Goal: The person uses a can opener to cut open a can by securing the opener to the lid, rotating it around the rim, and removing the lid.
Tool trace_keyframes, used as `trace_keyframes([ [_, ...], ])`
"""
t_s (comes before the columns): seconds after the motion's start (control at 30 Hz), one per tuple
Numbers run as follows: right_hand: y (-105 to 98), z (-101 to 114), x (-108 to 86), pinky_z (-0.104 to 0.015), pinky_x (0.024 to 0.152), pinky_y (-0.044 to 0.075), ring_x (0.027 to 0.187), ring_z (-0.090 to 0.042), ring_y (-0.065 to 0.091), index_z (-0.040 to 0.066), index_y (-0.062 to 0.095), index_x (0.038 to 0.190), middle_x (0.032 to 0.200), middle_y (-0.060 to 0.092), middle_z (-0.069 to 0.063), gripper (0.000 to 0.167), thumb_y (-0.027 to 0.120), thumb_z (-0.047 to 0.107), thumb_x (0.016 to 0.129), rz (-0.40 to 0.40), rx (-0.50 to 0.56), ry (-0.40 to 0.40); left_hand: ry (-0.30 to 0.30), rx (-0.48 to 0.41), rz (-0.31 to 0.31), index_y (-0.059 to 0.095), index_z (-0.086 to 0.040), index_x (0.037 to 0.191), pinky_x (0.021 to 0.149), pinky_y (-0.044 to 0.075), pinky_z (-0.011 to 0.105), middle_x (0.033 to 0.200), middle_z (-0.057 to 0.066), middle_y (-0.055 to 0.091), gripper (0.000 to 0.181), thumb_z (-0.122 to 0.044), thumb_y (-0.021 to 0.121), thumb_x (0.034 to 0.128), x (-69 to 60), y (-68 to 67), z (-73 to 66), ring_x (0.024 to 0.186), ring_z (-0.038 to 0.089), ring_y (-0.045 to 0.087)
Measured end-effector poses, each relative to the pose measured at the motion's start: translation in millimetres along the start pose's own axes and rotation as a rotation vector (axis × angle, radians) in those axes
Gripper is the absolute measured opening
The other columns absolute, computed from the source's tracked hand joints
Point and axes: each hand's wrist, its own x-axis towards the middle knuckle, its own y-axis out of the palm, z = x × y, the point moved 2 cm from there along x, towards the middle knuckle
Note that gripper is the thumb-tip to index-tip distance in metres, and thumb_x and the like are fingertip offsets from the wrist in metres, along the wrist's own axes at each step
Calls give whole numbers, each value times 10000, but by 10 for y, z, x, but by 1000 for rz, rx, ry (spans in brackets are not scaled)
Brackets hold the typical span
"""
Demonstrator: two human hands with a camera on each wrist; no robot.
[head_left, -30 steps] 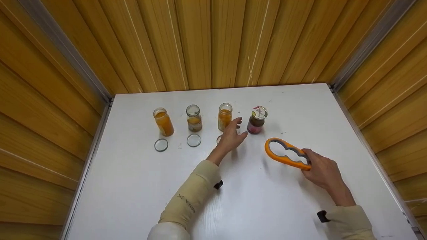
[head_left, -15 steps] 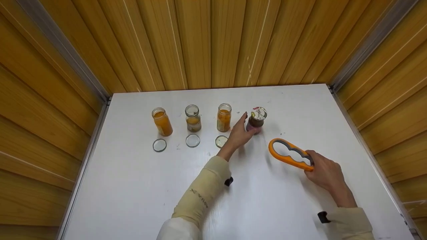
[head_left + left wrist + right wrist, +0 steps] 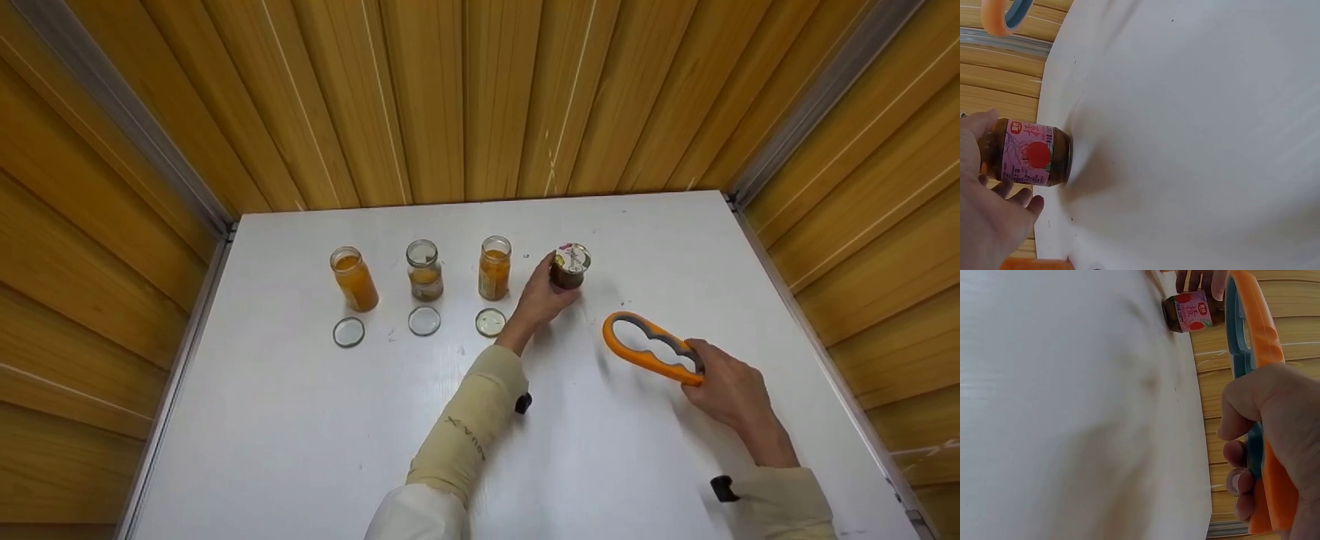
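In the head view my left hand (image 3: 541, 301) grips a dark jar with a pink label (image 3: 1030, 152) from its left side. The jar has a patterned lid (image 3: 573, 258) on top. Whether its base touches the table cannot be made out. My right hand (image 3: 729, 386) holds an orange and grey jar opener (image 3: 645, 356) by one end, its scalloped loop pointing left, above the table and apart from the jar. The right wrist view shows the fingers curled round the opener's handle (image 3: 1275, 489).
Left of the held jar stand three lidless glass jars: one with orange contents (image 3: 494, 274), a paler one (image 3: 425, 274) and another orange one (image 3: 355, 281). In front of them lie three lids, the nearest being a pale lid (image 3: 491, 322). Wooden panels (image 3: 420, 97) enclose the white table (image 3: 300, 450).
My left hand has moved right from beside the third open jar to the dark jar and now grips it. The right hand with the jar opener has barely moved.
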Motion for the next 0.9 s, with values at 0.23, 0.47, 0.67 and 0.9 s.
trace_keyframes([
  [0.23,14,0,-1,-428,588,496,668,-220,546,20,624,1215,814,653,-63,442,713,38,782,37,14,18,-2,-6,-27,277,-146,1627,1220,279,341,1627,43,388,864,-237,790,938,77,70,-46,1485,171,362],
  [0.47,27,19,0,-413,582,473,692,-225,559,7,620,1247,843,664,-69,469,704,45,788,48,28,38,-66,13,-51,339,-156,1599,1205,317,362,1588,21,437,759,-241,754,968,69,77,-46,1452,166,407],
  [0.67,24,35,7,-476,640,521,724,-242,568,-15,605,1273,890,680,-105,495,732,67,802,65,38,58,-50,-28,17,334,-186,1609,1204,316,362,1591,0,438,779,-280,760,963,-15,21,37,1441,159,409],
  [0.9,-3,36,21,-472,636,515,720,-253,558,-25,597,1275,893,677,-121,504,750,89,809,61,42,68,-6,-39,81,332,-198,1611,1203,312,347,1578,-28,448,804,-334,770,950,-156,8,111,1440,126,401],
])
